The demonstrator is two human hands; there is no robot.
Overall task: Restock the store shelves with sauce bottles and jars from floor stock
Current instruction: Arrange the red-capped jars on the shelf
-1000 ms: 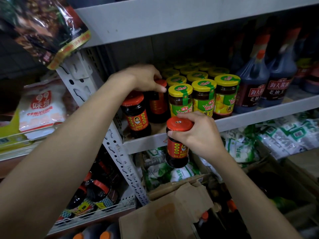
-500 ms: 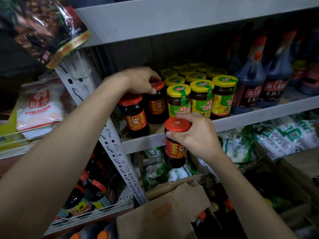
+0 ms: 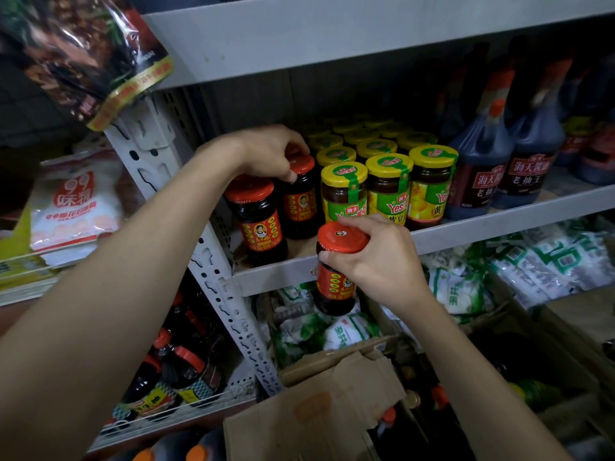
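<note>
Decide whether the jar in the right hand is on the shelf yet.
Not yet: the right hand holds the jar upright before the shelf edge, base unsupported.

Dark snack bag (image 3: pixel 76 51), white red-printed packets (image 3: pixel 76 207), green-white pouches (image 3: pixel 549 261), torn cardboard box (image 3: pixel 316 410)

Two bare forearms, bare left hand (image 3: pixel 266 151), bare right hand (image 3: pixel 376 257), short plain fingernails

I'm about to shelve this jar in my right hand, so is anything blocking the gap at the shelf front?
Nothing stands in the gap between the front red-lidded jar and the yellow-lidded jars. The held jar in the right hand hangs partly below the shelf edge, so lift it first.
</note>
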